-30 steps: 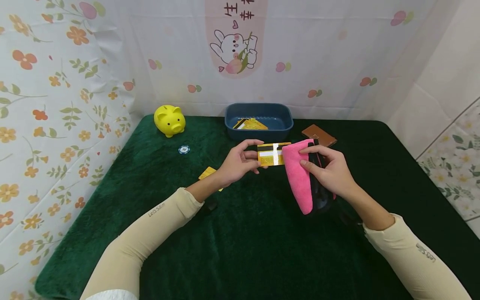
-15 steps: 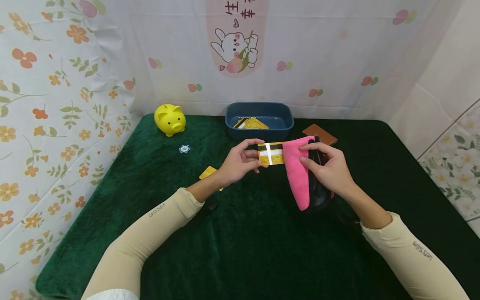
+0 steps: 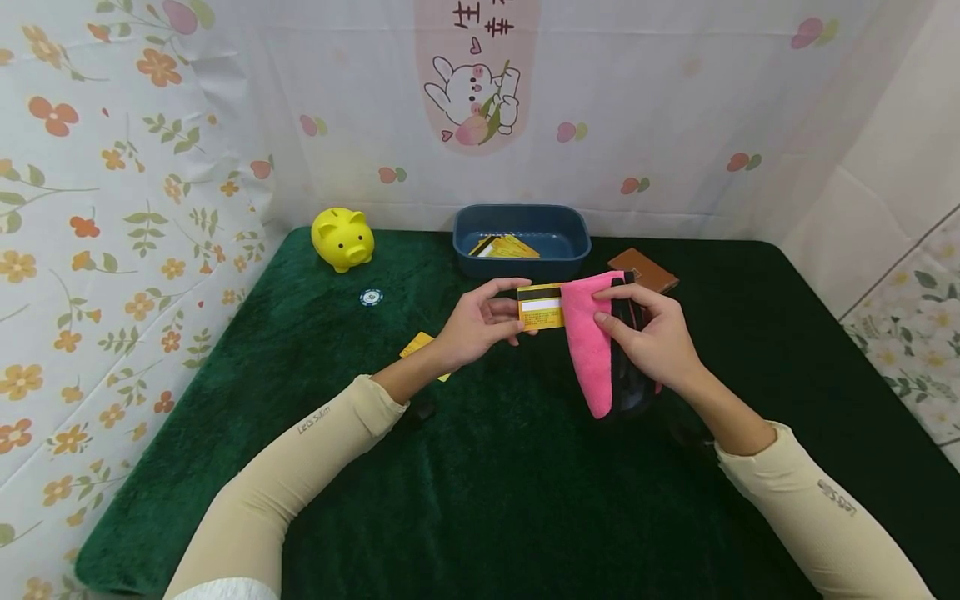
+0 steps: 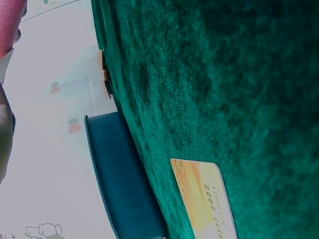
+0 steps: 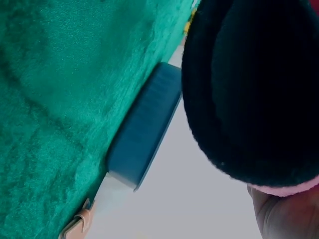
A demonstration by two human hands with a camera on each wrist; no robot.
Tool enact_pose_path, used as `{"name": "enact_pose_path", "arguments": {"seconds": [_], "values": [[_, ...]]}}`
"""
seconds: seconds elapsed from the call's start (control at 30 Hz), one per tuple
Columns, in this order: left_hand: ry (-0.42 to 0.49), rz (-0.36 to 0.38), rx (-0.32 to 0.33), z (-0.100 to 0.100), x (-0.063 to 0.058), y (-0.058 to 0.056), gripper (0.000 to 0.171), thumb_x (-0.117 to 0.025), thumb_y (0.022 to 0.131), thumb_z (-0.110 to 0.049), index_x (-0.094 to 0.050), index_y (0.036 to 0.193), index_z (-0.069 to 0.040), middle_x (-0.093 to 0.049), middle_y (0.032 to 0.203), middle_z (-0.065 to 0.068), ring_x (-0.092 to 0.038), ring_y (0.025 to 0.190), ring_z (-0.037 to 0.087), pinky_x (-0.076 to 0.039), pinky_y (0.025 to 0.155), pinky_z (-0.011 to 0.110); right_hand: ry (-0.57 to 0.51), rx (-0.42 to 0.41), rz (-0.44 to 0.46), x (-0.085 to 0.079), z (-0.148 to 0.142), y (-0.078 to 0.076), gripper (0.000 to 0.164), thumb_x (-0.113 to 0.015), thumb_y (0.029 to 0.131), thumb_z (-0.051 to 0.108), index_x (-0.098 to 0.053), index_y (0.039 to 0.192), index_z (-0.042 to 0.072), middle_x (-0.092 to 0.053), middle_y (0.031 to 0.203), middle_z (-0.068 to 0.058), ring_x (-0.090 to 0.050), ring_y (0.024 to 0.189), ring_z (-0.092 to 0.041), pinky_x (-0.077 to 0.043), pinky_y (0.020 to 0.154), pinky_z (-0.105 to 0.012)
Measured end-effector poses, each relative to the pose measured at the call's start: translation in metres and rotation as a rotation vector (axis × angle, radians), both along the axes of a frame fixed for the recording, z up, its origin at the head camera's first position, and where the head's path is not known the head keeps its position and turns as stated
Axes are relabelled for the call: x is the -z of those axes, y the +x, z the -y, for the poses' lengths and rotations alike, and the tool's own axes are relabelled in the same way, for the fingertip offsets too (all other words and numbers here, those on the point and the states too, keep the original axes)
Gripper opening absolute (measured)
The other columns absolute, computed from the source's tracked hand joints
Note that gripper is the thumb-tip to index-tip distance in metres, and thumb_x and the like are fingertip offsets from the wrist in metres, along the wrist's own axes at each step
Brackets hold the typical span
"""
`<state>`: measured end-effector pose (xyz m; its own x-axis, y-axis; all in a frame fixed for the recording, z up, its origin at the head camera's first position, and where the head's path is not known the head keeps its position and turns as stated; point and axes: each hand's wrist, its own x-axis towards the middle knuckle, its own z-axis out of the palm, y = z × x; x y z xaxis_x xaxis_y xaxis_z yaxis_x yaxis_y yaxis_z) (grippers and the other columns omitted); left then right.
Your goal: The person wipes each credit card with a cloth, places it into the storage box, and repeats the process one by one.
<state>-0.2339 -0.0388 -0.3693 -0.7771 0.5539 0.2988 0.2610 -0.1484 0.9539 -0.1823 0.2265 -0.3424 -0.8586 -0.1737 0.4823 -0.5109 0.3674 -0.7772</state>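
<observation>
In the head view my left hand (image 3: pixel 483 318) pinches the left end of a yellow bank card (image 3: pixel 540 308) with a dark stripe, its thumb below. The card's right end is hidden by a soft pink pouch-like thing (image 3: pixel 588 346) with black edging. My right hand (image 3: pixel 656 329) grips that pink thing from the right, thumb and fingertips on its pink face. In the right wrist view its dark rounded side (image 5: pixel 249 99) fills the upper right. Another yellow card (image 4: pixel 204 199) lies on the green cloth, partly behind my left wrist in the head view.
A blue plastic bin (image 3: pixel 522 265) holding several yellow cards (image 3: pixel 510 247) stands at the back. To its right lies a brown leather wallet (image 3: pixel 643 271). A yellow piggy bank (image 3: pixel 342 240) and a poker chip (image 3: pixel 371 297) sit at the left on the green cloth (image 3: pixel 480 500).
The pink thing and my right hand have shifted slightly left and up, the pink edge sliding a little over the card. A white glare has gone from the card. My left hand stays nearly still.
</observation>
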Motion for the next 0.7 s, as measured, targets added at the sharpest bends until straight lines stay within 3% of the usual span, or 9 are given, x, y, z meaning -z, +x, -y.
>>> {"name": "enact_pose_path", "arguments": {"seconds": [0.13, 0.27, 0.5, 0.7], "values": [[0.01, 0.001, 0.009, 0.0, 0.0, 0.0, 0.051, -0.058, 0.094, 0.01, -0.044, 0.143, 0.002, -0.064, 0.12, 0.029, -0.061, 0.099, 0.055, -0.055, 0.068, 0.027, 0.019, 0.006, -0.024, 0.001, 0.003, 0.0, 0.026, -0.069, 0.088, -0.006, -0.069, 0.113, 0.0, -0.063, 0.1, -0.003, -0.054, 0.076, -0.011, -0.047, 0.061, -0.017], [0.008, -0.002, 0.021, -0.001, 0.0, 0.0, 0.052, -0.059, 0.094, 0.01, -0.044, 0.144, 0.003, -0.064, 0.118, 0.029, -0.061, 0.099, 0.055, -0.056, 0.067, 0.028, 0.038, 0.008, -0.033, 0.002, 0.005, -0.001, 0.028, -0.07, 0.087, -0.007, -0.069, 0.114, 0.001, -0.063, 0.102, -0.006, -0.053, 0.074, -0.01, -0.044, 0.058, -0.019], [-0.03, -0.01, 0.013, -0.002, -0.001, 0.001, 0.053, -0.061, 0.093, 0.009, -0.046, 0.144, 0.002, -0.066, 0.116, 0.027, -0.067, 0.094, 0.042, -0.057, 0.069, 0.032, 0.057, 0.006, -0.028, 0.003, 0.011, 0.001, 0.027, -0.068, 0.087, -0.01, -0.069, 0.113, -0.001, -0.062, 0.099, -0.009, -0.051, 0.072, -0.009, -0.041, 0.056, -0.019], [-0.036, -0.014, 0.026, -0.003, 0.0, 0.0, 0.053, -0.06, 0.094, 0.008, -0.045, 0.145, 0.002, -0.065, 0.117, 0.027, -0.069, 0.092, 0.029, -0.057, 0.069, 0.03, 0.052, -0.035, -0.04, -0.016, 0.025, 0.015, 0.024, -0.064, 0.087, -0.014, -0.066, 0.11, -0.008, -0.057, 0.09, -0.015, -0.047, 0.068, -0.011, -0.039, 0.055, -0.021]]}}
